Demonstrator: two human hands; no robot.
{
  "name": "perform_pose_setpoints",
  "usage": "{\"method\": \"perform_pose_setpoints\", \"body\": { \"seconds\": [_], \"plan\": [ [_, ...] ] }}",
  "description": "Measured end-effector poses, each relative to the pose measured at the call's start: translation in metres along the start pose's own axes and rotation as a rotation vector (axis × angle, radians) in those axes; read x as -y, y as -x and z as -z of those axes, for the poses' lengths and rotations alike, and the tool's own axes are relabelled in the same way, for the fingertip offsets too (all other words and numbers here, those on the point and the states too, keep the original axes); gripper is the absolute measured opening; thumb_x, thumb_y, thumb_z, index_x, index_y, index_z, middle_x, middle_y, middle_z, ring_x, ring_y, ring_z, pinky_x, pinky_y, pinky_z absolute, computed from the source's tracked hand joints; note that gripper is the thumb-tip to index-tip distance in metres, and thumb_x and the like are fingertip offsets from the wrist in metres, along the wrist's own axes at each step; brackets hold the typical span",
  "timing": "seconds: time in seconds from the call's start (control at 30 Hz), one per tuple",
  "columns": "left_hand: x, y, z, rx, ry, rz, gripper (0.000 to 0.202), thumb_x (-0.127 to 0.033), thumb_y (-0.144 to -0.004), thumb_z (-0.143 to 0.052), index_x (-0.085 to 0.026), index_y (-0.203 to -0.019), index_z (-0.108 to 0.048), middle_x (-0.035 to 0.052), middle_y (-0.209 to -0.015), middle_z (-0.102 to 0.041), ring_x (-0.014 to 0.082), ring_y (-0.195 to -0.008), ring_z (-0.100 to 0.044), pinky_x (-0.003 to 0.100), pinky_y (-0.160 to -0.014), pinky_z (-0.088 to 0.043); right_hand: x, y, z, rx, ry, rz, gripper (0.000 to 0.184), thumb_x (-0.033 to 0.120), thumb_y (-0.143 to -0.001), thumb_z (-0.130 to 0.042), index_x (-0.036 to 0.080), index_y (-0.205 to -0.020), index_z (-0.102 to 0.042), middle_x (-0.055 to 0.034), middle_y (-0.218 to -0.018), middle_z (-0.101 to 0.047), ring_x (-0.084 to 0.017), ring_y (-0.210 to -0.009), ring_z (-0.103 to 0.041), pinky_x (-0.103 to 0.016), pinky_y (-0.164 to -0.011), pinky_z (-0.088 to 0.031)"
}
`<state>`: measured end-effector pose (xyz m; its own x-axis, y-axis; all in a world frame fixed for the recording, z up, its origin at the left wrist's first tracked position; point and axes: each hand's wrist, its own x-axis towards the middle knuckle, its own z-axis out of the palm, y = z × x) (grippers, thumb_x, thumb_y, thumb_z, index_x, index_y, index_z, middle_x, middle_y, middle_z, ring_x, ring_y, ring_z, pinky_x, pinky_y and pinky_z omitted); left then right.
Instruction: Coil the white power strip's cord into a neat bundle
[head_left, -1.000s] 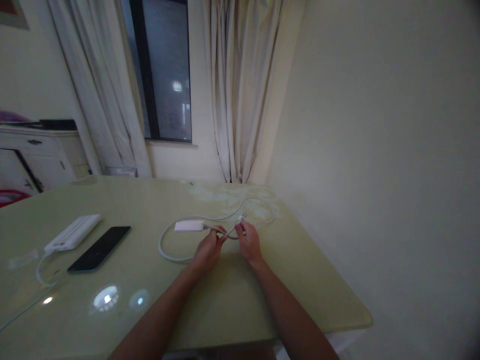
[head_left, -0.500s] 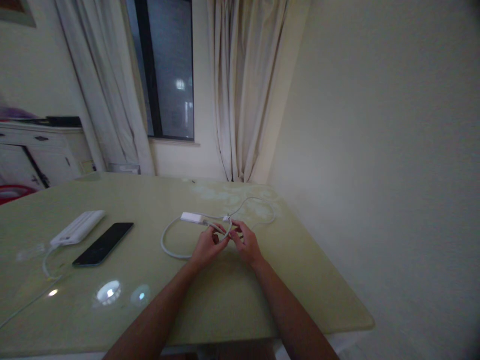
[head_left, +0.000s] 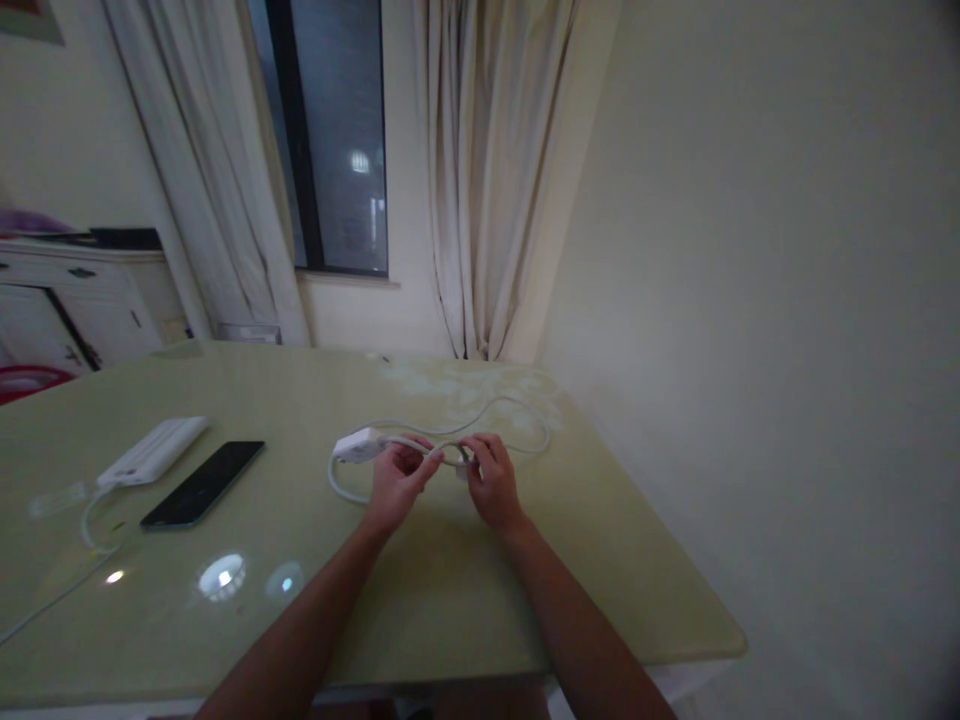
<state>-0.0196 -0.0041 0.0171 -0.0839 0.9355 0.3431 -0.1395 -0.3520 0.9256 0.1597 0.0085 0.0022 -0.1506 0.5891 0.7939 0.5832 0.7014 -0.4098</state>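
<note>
A white cable (head_left: 517, 401) lies in a wide loop on the table, and its thicker part runs through both of my hands. My left hand (head_left: 397, 483) pinches this cable between thumb and fingers, just right of a white box-shaped adapter (head_left: 358, 445) that sits in the cable's line and is tilted up. My right hand (head_left: 493, 482) is closed on the cable a short way to the right, where a small pale piece shows under the fingertips. The cable bends in an arc between the two hands. Fingers partly hide what the right hand grips.
A black phone (head_left: 204, 484) lies on the pale green table (head_left: 420, 620) to the left. Beyond it is a white power bank (head_left: 154, 450) with a thin cord attached. A wall (head_left: 750, 300) runs along the table's right side; curtains (head_left: 487, 180) hang behind.
My hands have moved apart, the left one shifting left. The adapter has slid left and tipped up. The small loop between my hands has opened into a flatter arc.
</note>
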Motion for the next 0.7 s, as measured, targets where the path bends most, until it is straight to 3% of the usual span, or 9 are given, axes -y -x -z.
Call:
{"method": "perform_pose_setpoints", "body": {
  "seconds": [0.07, 0.13, 0.23, 0.37, 0.47, 0.53, 0.6, 0.7],
  "plan": [
    [-0.004, -0.001, -0.001, 0.006, 0.006, -0.029, 0.043, -0.050, -0.075, -0.082, -0.018, -0.089, -0.058, 0.0018, -0.077, -0.069, 0.0112, -0.059, -0.059, 0.022, -0.052, -0.045, -0.001, 0.001, 0.001, -0.033, 0.090, 0.017, 0.039, 0.004, -0.088, -0.051, 0.023, -0.114, -0.073, -0.0108, -0.111, -0.062, -0.025, -0.108, -0.057, -0.039, -0.096, -0.048],
    [-0.007, -0.002, -0.001, 0.042, 0.039, -0.053, 0.043, -0.050, -0.075, -0.082, -0.019, -0.089, -0.056, 0.0093, -0.100, -0.075, 0.0181, -0.084, -0.070, 0.028, -0.072, -0.055, -0.003, 0.001, 0.003, -0.016, 0.147, 0.052, 0.032, 0.005, -0.088, -0.055, 0.024, -0.105, -0.075, -0.0099, -0.110, -0.061, -0.025, -0.106, -0.056, -0.039, -0.095, -0.046],
    [-0.008, -0.004, -0.001, 0.169, 0.127, 0.011, 0.045, -0.053, -0.079, -0.079, -0.020, -0.093, -0.051, 0.0122, -0.107, -0.077, 0.0252, -0.108, -0.071, 0.040, -0.095, -0.054, -0.006, 0.001, 0.006, 0.034, 0.175, 0.093, 0.023, 0.010, -0.091, -0.059, 0.025, -0.097, -0.075, -0.0088, -0.109, -0.061, -0.023, -0.099, -0.054, -0.037, -0.091, -0.045],
    [-0.006, -0.004, 0.000, 0.253, 0.177, 0.118, 0.049, -0.057, -0.081, -0.076, -0.021, -0.097, -0.047, 0.0109, -0.101, -0.078, 0.0266, -0.101, -0.074, 0.042, -0.089, -0.057, -0.007, 0.002, 0.005, -0.066, 0.239, 0.047, 0.010, 0.024, -0.095, -0.062, 0.022, -0.096, -0.072, -0.0088, -0.096, -0.062, -0.023, -0.091, -0.054, -0.035, -0.084, -0.044],
    [-0.005, -0.005, 0.000, 0.231, 0.212, 0.113, 0.047, -0.055, -0.083, -0.074, -0.021, -0.099, -0.046, 0.0118, -0.105, -0.078, 0.0265, -0.101, -0.075, 0.041, -0.084, -0.059, -0.006, 0.002, 0.003, -0.129, 0.279, -0.113, 0.019, 0.038, -0.093, -0.065, 0.019, -0.089, -0.066, -0.0048, -0.080, -0.061, -0.020, -0.077, -0.055, -0.030, -0.074, -0.043],
    [-0.003, -0.007, 0.000, 0.187, 0.238, 0.103, 0.046, -0.055, -0.085, -0.073, -0.021, -0.101, -0.046, 0.0120, -0.106, -0.078, 0.0267, -0.102, -0.075, 0.040, -0.082, -0.059, -0.003, 0.002, 0.002, -0.102, 0.275, -0.208, 0.023, 0.039, -0.093, -0.063, 0.019, -0.080, -0.063, -0.0018, -0.071, -0.061, -0.017, -0.068, -0.055, -0.027, -0.066, -0.040],
    [0.000, -0.009, 0.000, 0.128, 0.265, 0.101, 0.046, -0.055, -0.085, -0.073, -0.022, -0.102, -0.046, 0.0121, -0.106, -0.078, 0.0269, -0.102, -0.074, 0.039, -0.080, -0.060, 0.001, 0.001, 0.002, -0.078, 0.218, -0.255, 0.023, 0.036, -0.094, -0.060, 0.019, -0.079, -0.064, -0.0024, -0.072, -0.066, -0.016, -0.068, -0.060, -0.025, -0.066, -0.042],
    [0.005, -0.011, 0.000, 0.059, 0.297, 0.104, 0.046, -0.054, -0.084, -0.074, -0.021, -0.102, -0.047, 0.0127, -0.107, -0.078, 0.0265, -0.104, -0.074, 0.037, -0.079, -0.060, 0.009, 0.000, 0.001, -0.085, 0.035, -0.304, 0.022, 0.038, -0.095, -0.060, 0.019, -0.091, -0.070, -0.0059, -0.088, -0.076, -0.018, -0.080, -0.069, -0.026, -0.074, -0.050]
  ]
}}
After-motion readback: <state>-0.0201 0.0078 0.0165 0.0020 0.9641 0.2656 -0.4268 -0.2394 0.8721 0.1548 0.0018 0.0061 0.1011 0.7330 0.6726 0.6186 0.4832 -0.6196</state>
